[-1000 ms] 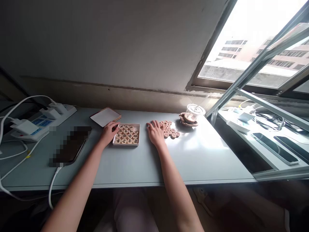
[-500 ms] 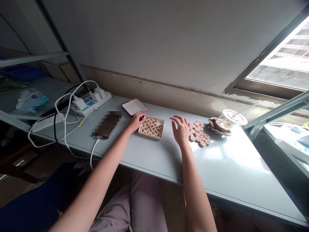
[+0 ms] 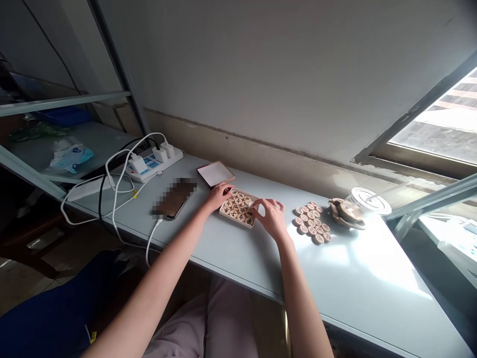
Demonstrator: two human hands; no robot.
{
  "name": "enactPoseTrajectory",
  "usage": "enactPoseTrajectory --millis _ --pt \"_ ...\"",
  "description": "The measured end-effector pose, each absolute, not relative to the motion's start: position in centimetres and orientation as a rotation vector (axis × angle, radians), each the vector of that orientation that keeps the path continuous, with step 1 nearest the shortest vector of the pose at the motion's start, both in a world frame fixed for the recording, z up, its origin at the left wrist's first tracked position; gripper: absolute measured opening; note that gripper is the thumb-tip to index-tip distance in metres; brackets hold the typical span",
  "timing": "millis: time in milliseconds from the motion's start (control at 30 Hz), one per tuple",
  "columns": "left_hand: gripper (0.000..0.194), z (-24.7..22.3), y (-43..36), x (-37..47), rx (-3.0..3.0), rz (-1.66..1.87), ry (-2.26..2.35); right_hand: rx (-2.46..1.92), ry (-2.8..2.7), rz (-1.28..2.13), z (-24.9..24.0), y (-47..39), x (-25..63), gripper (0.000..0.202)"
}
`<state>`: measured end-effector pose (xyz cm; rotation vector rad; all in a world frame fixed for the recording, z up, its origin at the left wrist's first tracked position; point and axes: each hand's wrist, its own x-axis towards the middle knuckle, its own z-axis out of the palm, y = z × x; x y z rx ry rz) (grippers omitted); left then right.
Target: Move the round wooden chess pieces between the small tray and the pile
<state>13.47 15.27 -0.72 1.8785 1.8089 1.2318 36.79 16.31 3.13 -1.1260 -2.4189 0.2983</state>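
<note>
Now the right hand point(image 3: 273, 217) has come from the loose xiangqi pieces point(image 3: 312, 230) to the shallow box point(image 3: 236, 222), curved at its right rim; the left hand point(image 3: 218, 197) curls at the left corner. Work centres on the boxed pieces point(image 3: 237, 201); whether either pinches one, I cannot tell.

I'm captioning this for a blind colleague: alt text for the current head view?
A person's left hand and right hand flank an open box of round, inscribed pieces on a desk; more pieces lie to the right, near a lidded cup.
</note>
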Motion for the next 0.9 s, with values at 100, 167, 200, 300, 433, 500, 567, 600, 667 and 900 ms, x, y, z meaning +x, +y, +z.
enactPoseTrajectory --millis 100,167,200,300,433,500,567,600,667,900 --pt "0.027 -0.8 15.3 13.5 1.884 1.237 1.818 -1.116 -2.394 0.325 3.0 16.4 36.6 0.013" --pt "0.027 -0.7 15.3 13.5 1.887 1.23 1.819 -1.139 -2.333 0.288 3.0 16.6 36.8 0.018" --pt "0.027 -0.7 15.3 13.5 1.886 1.228 1.816 -1.171 -2.276 0.264 3.0 16.7 37.0 0.022" --pt "0.027 -0.8 15.3 13.5 1.89 1.244 1.799 -1.305 -2.136 0.226 3.0 17.4 38.6 0.029" --pt "0.026 -1.2 15.4 13.2 1.909 1.269 1.784 -1.463 -2.24 0.12 2.6 18.0 40.8 0.026" --pt "0.027 -1.3 15.5 13.1 1.911 1.264 1.776 -1.492 -2.232 0.01 2.5 18.0 41.0 0.022" --pt "0.028 -1.4 15.6 13.0 1.904 1.257 1.775 -1.477 -2.237 -0.063 2.4 18.0 40.8 0.022" --pt "0.028 -1.4 15.7 13.0 1.903 1.255 1.778 -1.474 -2.259 -0.069 2.4 18.0 40.8 0.021" --pt "0.028 -1.4 15.7 13.0 1.906 1.256 1.79 -1.505 -2.293 -0.035 2.4 18.0 40.9 0.018" --pt "0.027 -1.2 15.6 13.0 1.911 1.241 1.773 -1.659 -2.125 -0.099 3.1 18.1 43.9 0.025"
